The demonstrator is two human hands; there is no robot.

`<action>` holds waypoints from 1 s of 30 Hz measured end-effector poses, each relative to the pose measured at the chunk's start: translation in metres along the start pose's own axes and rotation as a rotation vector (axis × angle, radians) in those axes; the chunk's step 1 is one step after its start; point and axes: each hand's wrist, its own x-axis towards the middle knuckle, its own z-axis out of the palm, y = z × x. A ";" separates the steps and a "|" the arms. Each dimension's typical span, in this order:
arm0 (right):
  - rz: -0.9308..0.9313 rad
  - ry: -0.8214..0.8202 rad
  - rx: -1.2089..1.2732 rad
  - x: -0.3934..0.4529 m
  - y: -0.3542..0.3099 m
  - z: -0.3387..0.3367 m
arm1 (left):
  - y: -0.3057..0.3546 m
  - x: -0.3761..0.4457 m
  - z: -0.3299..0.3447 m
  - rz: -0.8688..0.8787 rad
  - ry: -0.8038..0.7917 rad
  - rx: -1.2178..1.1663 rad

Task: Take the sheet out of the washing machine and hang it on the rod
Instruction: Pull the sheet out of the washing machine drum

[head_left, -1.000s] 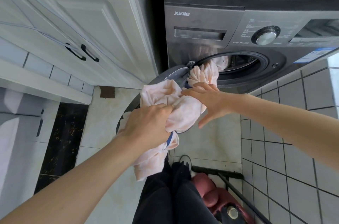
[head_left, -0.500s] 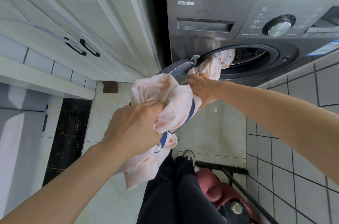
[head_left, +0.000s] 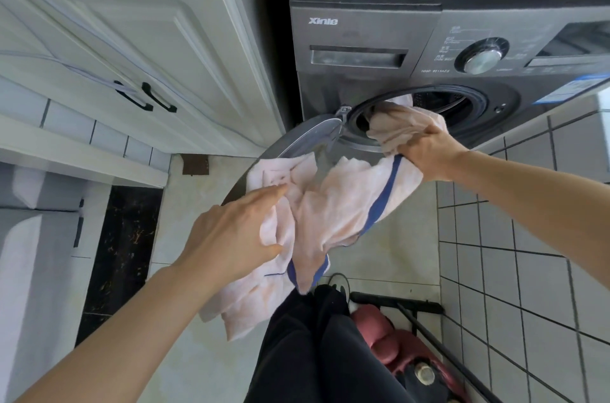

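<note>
A pale pink sheet (head_left: 333, 204) with a blue stripe trails out of the drum of the dark grey washing machine (head_left: 363, 29) and sags between my hands. At the drum's mouth my right hand (head_left: 429, 152) grips a bunched part of it. Lower left, my left hand (head_left: 231, 231) holds another bunch between thumb and outstretched fingers, and the loose end hangs below it. The machine's round door (head_left: 307, 142) stands open to the left, under the sheet. No rod is in view.
White cabinet doors (head_left: 132, 49) with black handles stand left of the machine. A tiled wall (head_left: 528, 270) rises at the right. My dark-trousered legs (head_left: 313, 353), a black-handled tool (head_left: 429, 333) and a red object (head_left: 389, 340) are on the floor below.
My right hand moved right along the sheet to the drum's mouth and closed on it. My left hand's fingers went from curled to stretched out, and more sheet now hangs between my hands.
</note>
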 end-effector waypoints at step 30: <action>-0.176 0.521 0.829 -0.124 -0.122 -0.136 | 0.081 0.008 -0.004 0.118 0.199 -0.174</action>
